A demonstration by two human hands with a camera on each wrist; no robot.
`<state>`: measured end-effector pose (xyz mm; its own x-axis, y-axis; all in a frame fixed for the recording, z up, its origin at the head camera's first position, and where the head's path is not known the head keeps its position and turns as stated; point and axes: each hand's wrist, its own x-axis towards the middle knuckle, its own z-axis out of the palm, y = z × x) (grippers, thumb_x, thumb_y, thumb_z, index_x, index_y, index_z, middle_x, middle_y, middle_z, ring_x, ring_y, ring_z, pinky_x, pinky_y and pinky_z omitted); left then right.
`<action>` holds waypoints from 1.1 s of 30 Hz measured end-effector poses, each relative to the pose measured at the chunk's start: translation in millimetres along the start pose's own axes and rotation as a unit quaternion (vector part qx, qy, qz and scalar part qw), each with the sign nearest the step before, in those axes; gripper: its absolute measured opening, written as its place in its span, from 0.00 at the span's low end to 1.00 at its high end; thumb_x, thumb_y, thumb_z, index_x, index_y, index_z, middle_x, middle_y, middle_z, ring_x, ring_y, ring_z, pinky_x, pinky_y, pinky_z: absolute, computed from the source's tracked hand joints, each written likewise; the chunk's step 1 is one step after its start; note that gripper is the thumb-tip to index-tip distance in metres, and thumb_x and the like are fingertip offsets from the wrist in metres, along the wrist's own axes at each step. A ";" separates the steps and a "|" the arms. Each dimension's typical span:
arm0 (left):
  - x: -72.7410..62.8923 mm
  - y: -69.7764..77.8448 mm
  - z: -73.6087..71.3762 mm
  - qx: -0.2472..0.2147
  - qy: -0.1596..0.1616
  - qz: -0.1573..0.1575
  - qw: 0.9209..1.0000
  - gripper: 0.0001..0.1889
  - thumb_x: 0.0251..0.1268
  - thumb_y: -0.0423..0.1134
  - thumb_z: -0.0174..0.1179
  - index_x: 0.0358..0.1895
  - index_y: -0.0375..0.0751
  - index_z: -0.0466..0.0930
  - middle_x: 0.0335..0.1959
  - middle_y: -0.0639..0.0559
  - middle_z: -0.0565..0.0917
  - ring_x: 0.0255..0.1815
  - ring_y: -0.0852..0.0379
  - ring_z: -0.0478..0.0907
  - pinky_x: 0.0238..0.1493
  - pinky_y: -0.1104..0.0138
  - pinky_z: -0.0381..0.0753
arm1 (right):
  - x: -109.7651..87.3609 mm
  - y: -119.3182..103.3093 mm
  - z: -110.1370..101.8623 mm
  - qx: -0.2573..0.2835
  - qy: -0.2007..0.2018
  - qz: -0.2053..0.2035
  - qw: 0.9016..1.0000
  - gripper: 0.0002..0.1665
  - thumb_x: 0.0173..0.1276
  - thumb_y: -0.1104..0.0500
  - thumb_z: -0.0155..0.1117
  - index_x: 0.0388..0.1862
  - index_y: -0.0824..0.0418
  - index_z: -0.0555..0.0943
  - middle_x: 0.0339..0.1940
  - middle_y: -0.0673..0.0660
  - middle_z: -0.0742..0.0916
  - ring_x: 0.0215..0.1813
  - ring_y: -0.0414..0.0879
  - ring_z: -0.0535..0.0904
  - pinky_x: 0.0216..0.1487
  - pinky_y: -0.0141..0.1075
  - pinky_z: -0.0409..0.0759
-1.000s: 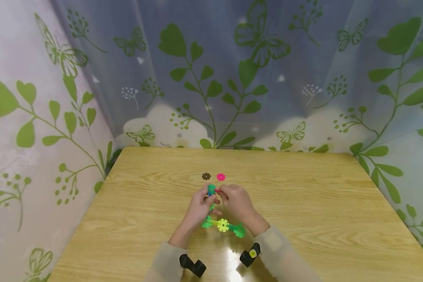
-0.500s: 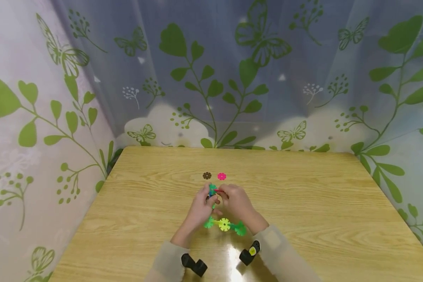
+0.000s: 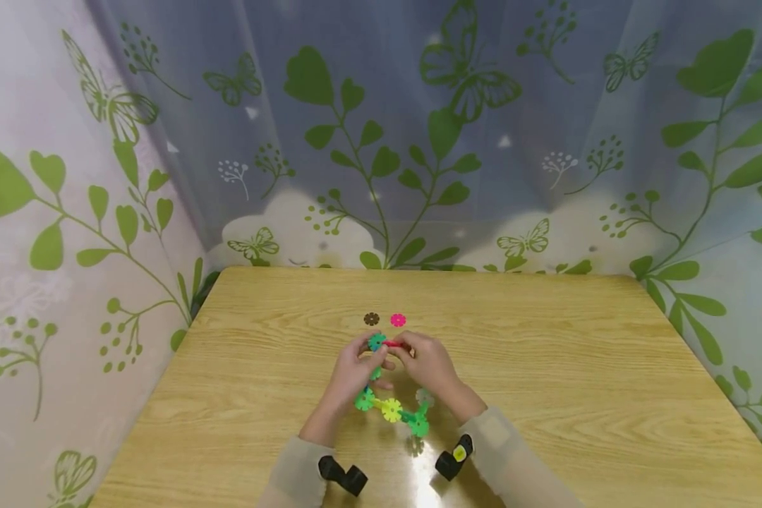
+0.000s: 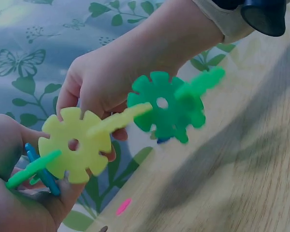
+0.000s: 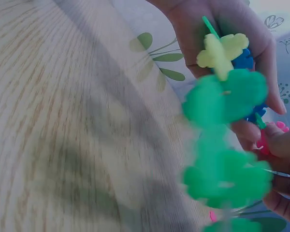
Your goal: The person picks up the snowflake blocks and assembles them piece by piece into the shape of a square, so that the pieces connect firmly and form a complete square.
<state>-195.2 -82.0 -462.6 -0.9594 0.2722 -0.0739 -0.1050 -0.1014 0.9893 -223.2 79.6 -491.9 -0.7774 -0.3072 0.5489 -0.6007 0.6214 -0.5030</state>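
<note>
My left hand point(image 3: 351, 370) holds a chain of interlocking notched plastic discs, its thumb near a teal disc point(image 3: 377, 342) at the upper end. My right hand point(image 3: 433, 363) pinches a pinkish-red disc point(image 3: 394, 343), seen edge-on, right at the teal disc's rim. Below the left hand the chain hangs toward the right, through a yellow disc point(image 3: 391, 410) and a green disc point(image 3: 419, 424). Blue discs point(image 5: 244, 60) show against the left palm in the right wrist view. Fingers partly hide the joint between the red and teal discs.
Flat on the wooden table point(image 3: 546, 339), just beyond the hands, lie a brown disc point(image 3: 371, 319) and a pink disc point(image 3: 398, 320). A patterned curtain point(image 3: 381, 141) hangs behind the table. Black wrist cameras point(image 3: 343, 475) sit on both sleeves.
The chain's hanging end has swung left and slightly down, bringing a pale disc into sight. The teal disc has turned to face upward more. Both hands keep their hold.
</note>
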 end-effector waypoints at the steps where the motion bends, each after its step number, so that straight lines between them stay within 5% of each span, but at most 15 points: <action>1: 0.4 0.3 -0.8 -0.003 0.001 0.000 1.000 0.25 0.69 0.33 0.52 0.66 0.32 0.59 0.55 0.34 0.70 0.44 0.38 0.78 0.38 0.47 0.83 | 0.0 0.5 0.1 -0.002 -0.002 0.000 1.000 0.03 0.58 0.61 0.69 0.28 0.58 0.82 0.23 0.47 0.82 0.24 0.37 0.71 0.19 0.25 0.70; 11: -0.1 0.7 -10.4 -0.013 0.030 0.008 0.999 0.24 0.68 0.31 0.53 0.65 0.33 0.61 0.53 0.36 0.74 0.41 0.42 0.79 0.38 0.43 0.81 | -0.7 18.9 -7.9 -0.002 -0.027 0.017 0.999 0.12 0.61 0.59 0.67 0.43 0.60 0.82 0.33 0.51 0.85 0.29 0.39 0.76 0.24 0.27 0.75; 16: -1.7 0.9 -14.4 -0.022 0.036 0.011 0.999 0.23 0.68 0.29 0.51 0.65 0.33 0.61 0.52 0.35 0.74 0.42 0.41 0.79 0.41 0.40 0.78 | 7.2 36.9 -3.7 -0.014 -0.052 0.079 0.995 0.09 0.65 0.57 0.63 0.41 0.60 0.82 0.33 0.51 0.85 0.29 0.40 0.76 0.26 0.30 0.76; 21: -4.3 1.4 -16.5 -0.039 0.033 0.008 0.999 0.22 0.68 0.28 0.49 0.64 0.32 0.61 0.52 0.35 0.73 0.40 0.46 0.79 0.38 0.48 0.83 | 18.9 50.5 4.2 -0.033 -0.093 0.139 0.985 0.10 0.67 0.57 0.61 0.43 0.60 0.82 0.35 0.53 0.85 0.31 0.43 0.77 0.31 0.35 0.79; 26: -5.5 3.5 -16.5 -0.035 0.036 0.009 0.999 0.23 0.66 0.26 0.50 0.64 0.32 0.61 0.50 0.32 0.73 0.38 0.49 0.80 0.36 0.52 0.85 | 33.4 57.4 12.9 -0.086 -0.136 0.161 0.974 0.21 0.66 0.56 0.62 0.56 0.63 0.76 0.45 0.59 0.84 0.44 0.51 0.80 0.44 0.44 0.82; 33: -7.5 5.5 -15.4 -0.025 0.038 0.010 0.999 0.24 0.65 0.25 0.49 0.65 0.32 0.60 0.50 0.31 0.73 0.39 0.47 0.80 0.37 0.49 0.84 | 44.9 65.1 25.4 -0.110 -0.167 0.157 0.967 0.34 0.64 0.56 0.64 0.67 0.64 0.65 0.60 0.63 0.76 0.59 0.58 0.72 0.61 0.50 0.71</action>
<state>-192.6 -99.4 -458.5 -0.9784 0.1965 -0.0648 -0.0960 -0.1540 0.9834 -302.0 87.9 -517.0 -0.9542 -0.2705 0.1273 -0.2989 0.8489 -0.4359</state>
